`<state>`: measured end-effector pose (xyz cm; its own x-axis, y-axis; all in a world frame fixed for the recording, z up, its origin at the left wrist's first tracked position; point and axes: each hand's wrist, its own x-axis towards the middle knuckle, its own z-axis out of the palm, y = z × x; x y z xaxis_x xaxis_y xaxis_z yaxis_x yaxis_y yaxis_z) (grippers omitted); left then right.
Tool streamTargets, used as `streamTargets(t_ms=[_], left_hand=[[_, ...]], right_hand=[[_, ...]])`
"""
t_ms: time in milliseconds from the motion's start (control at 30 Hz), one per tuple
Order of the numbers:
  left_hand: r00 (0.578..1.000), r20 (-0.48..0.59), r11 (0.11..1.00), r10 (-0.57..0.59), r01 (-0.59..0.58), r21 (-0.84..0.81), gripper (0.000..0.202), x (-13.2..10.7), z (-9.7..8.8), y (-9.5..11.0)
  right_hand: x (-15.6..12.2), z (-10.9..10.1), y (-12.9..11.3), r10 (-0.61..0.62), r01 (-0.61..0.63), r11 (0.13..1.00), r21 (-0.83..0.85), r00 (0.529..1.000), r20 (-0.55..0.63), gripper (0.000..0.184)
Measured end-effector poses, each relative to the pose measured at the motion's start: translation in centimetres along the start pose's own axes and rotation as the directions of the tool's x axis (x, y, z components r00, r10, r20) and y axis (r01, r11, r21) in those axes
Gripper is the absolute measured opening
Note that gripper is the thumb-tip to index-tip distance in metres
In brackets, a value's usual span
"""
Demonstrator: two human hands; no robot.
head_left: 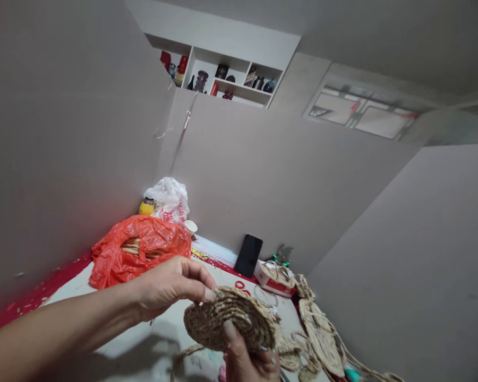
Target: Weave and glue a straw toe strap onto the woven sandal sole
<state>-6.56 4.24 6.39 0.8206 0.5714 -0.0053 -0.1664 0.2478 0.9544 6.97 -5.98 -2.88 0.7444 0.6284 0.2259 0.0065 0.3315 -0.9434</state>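
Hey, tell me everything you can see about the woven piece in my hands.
The woven piece is tan-brown, roughly oval and coarse, with curved, ring-like rows of what looks like braided straw or similar plant fibre. It is held up at a tilt over the white-topped table, its ribbed face in view. The left hand touches its upper edge with thumb and fingers; the right hand holds it from below, thumb across the ribbed face. Its far side is hidden.
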Motion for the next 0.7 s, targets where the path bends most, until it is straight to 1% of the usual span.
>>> streamTargets(t_ms=[100, 267, 433, 533, 600, 700], left_hand=[[0.999, -0.036, 1.000, 0.000, 0.000, 0.004, 0.012, 0.0, 0.2, -0.3], [0.996, -0.094, 1.000, -0.008, 0.009, 0.008, 0.010, -0.1, 0.6, -0.4], [0.989, -0.148, 1.000, -0.004, 0.006, 0.015, 0.010, 0.1, 1.0, -0.7], [0.983, -0.182, 1.000, 0.021, -0.019, 0.011, 0.009, 0.3, 1.1, -0.9], [0.982, -0.188, 1.000, 0.026, -0.027, -0.005, 0.009, 0.4, 1.1, -0.9], [0.987, -0.159, 0.999, 0.006, -0.012, -0.034, 0.011, 0.3, 1.0, -0.9]], right_hand=[[-0.1, 0.1, -0.1, 0.013, -0.013, 1.000, 0.018, 1.000, -0.011, 0.032], [-0.2, 0.3, -0.4, -0.022, 0.018, 0.999, 0.045, 0.997, 0.073, 0.034], [-0.4, 0.4, -0.3, 0.039, -0.042, 0.998, 0.040, 0.997, 0.063, 0.030], [-0.2, 0.7, -0.2, 0.032, -0.037, 0.998, 0.056, 0.995, 0.093, 0.031], [0.0, 0.8, -0.1, 0.020, -0.025, 0.998, 0.050, 0.994, 0.106, 0.031], [0.3, 0.5, 0.2, 0.015, -0.017, 1.000, 0.019, 0.997, 0.076, 0.028]])
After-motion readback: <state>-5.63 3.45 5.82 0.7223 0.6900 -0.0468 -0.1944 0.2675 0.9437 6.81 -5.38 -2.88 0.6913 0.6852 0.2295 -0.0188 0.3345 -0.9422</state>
